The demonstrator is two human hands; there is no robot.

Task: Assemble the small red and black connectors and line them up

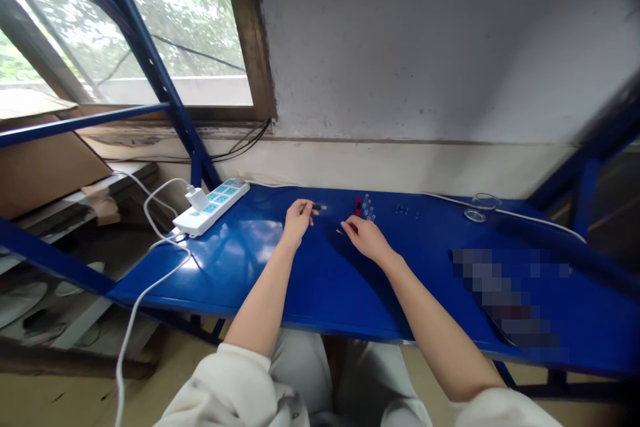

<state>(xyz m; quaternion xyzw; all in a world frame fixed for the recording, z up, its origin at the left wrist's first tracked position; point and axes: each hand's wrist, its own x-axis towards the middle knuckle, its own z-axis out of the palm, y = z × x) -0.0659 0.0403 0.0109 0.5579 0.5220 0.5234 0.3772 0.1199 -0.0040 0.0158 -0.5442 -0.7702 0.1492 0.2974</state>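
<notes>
Black, clear-tipped piece (319,207) is pinched between fingers of the left hand (299,219), seemingly a holding step; I cannot tell whether the right hand (366,235) pinches anything; precision seems needed next.

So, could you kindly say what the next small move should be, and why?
Perhaps bring the right hand toward the left hand, which holds a slim black cylinder with a clear end: a tiny pale piece shows beside the right hand, apart from that cylinder.

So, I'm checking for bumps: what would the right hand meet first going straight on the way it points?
Probably the dark, clear-ended piece in the left hand; depth is unclear from one view, so the right hand might miss it.
</notes>
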